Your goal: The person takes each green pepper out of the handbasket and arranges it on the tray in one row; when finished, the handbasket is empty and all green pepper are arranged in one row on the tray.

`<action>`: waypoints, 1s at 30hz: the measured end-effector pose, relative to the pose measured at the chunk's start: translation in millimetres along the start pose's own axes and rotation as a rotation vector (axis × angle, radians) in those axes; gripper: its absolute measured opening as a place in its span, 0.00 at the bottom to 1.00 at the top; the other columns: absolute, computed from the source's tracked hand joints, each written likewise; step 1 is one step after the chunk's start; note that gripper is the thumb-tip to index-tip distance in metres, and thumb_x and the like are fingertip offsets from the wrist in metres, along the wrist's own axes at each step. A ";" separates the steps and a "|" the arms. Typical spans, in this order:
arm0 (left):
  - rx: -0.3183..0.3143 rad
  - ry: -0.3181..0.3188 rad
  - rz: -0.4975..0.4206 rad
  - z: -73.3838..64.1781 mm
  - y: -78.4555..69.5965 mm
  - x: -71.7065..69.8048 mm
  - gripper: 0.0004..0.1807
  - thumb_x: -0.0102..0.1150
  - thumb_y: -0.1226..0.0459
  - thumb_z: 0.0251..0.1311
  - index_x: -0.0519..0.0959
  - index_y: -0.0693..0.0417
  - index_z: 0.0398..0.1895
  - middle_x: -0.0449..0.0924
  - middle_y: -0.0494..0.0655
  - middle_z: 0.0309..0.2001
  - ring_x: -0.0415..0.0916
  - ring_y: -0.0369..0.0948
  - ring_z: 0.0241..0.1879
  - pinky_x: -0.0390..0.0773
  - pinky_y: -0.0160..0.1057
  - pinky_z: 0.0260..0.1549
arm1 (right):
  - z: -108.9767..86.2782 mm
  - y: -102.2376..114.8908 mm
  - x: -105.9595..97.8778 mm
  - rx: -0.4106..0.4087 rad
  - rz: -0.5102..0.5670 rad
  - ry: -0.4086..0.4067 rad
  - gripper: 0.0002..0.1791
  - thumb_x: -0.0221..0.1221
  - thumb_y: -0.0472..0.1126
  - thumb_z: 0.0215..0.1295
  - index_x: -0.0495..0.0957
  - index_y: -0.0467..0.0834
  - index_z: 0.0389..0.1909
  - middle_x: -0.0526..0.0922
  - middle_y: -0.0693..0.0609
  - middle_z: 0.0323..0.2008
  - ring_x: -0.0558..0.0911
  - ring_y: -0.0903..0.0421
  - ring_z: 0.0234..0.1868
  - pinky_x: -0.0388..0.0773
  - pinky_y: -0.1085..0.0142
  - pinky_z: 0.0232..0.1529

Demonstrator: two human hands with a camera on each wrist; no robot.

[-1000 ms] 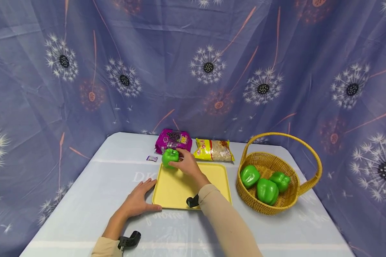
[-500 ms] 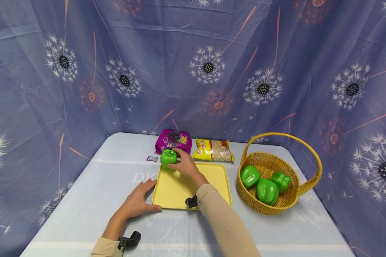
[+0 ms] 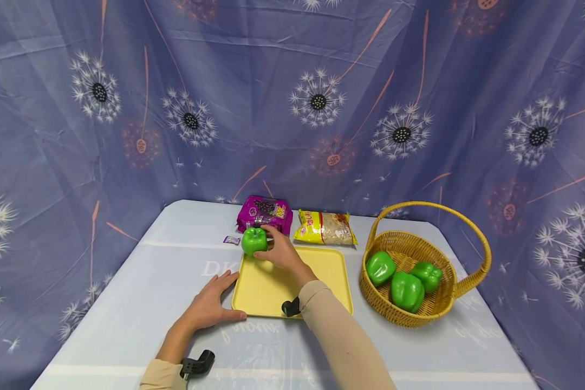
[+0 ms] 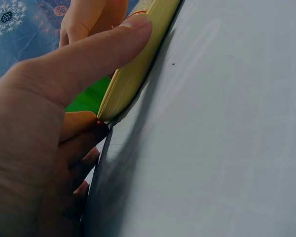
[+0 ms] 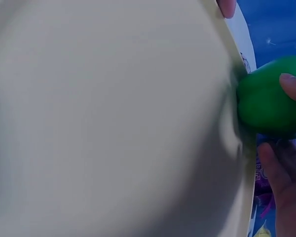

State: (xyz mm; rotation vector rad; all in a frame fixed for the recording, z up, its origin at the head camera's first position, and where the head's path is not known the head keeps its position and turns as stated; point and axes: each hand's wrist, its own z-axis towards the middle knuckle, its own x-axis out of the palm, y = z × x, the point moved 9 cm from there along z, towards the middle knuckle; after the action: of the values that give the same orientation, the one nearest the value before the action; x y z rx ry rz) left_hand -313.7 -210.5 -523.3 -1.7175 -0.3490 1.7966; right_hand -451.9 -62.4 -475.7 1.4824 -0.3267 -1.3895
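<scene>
A glossy green bell pepper [image 3: 253, 242] is at the far left corner of the yellow tray [image 3: 317, 290]. My right hand [image 3: 283, 252] holds it from the right, thumb and fingers about its side. In the right wrist view the pepper [image 5: 269, 98] sits against the tray's rim, with the thumb [image 5: 295, 88] on its skin. My left hand [image 3: 208, 304] lies spread beside the tray's near left corner, fingertips at the left edge and thumb along the front edge. The left wrist view has that thumb [image 4: 93, 57] straight against the tray's side [image 4: 138, 64].
To the tray's right stands a wicker basket [image 3: 395, 319] with a tall handle and 3 green bell peppers [image 3: 407, 291] inside. Behind the tray lie a purple package [image 3: 255, 214] and a yellow bag [image 3: 324, 227]. A small purple wrapped piece [image 3: 231, 240] lies left of the pepper.
My right hand has moved slightly left with the bell pepper, to the tray's far left corner. The left hand has stayed at the near left corner.
</scene>
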 end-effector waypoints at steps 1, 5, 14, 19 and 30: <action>-0.002 0.002 -0.001 0.1 -0.4 -0.1 0.62 0.70 0.31 0.31 0.61 0.50 0.73 0.59 0.54 0.71 0.51 0.51 0.71 0.48 0.55 0.69 | 0.0 0.6 -0.6 0.001 -0.004 0.000 0.45 0.73 0.45 0.51 0.62 0.48 0.70 0.74 0.51 0.57 0.79 0.55 0.49 0.79 0.66 0.49; -0.012 0.007 -0.002 0.6 -0.5 0.6 0.62 0.70 0.31 0.31 0.61 0.49 0.73 0.59 0.53 0.71 0.51 0.51 0.71 0.48 0.56 0.69 | -0.3 5.1 -6.7 0.006 -0.043 -0.028 0.44 0.73 0.47 0.51 0.65 0.48 0.69 0.76 0.50 0.54 0.79 0.55 0.47 0.79 0.64 0.48; -0.015 -0.001 -0.001 2.3 -1.0 -1.3 0.63 0.70 0.31 0.31 0.61 0.49 0.73 0.60 0.53 0.70 0.51 0.51 0.71 0.48 0.55 0.69 | 2.0 11.9 -12.4 0.046 -0.184 -0.079 0.35 0.72 0.55 0.50 0.72 0.51 0.59 0.79 0.53 0.49 0.78 0.57 0.42 0.78 0.67 0.43; -0.023 0.003 -0.002 2.9 -1.2 -1.6 0.62 0.71 0.32 0.31 0.61 0.49 0.73 0.60 0.53 0.70 0.51 0.51 0.71 0.47 0.55 0.70 | -0.6 11.6 -14.4 0.081 -0.206 -0.091 0.38 0.72 0.58 0.48 0.70 0.52 0.60 0.77 0.53 0.50 0.77 0.58 0.45 0.78 0.64 0.47; -0.026 0.010 -0.004 -0.7 1.4 -0.3 0.63 0.71 0.31 0.30 0.62 0.50 0.72 0.60 0.54 0.70 0.51 0.51 0.71 0.48 0.55 0.69 | -9.7 10.8 -39.1 0.088 -0.109 -0.126 0.41 0.70 0.58 0.51 0.68 0.43 0.61 0.75 0.45 0.54 0.76 0.47 0.53 0.76 0.57 0.53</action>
State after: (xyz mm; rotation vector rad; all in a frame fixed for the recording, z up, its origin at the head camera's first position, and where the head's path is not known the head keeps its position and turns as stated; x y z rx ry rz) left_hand -313.3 -211.9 -524.0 -1.7421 -0.3734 1.7869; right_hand -450.5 -32.5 -446.7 1.5062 -0.3957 -1.5768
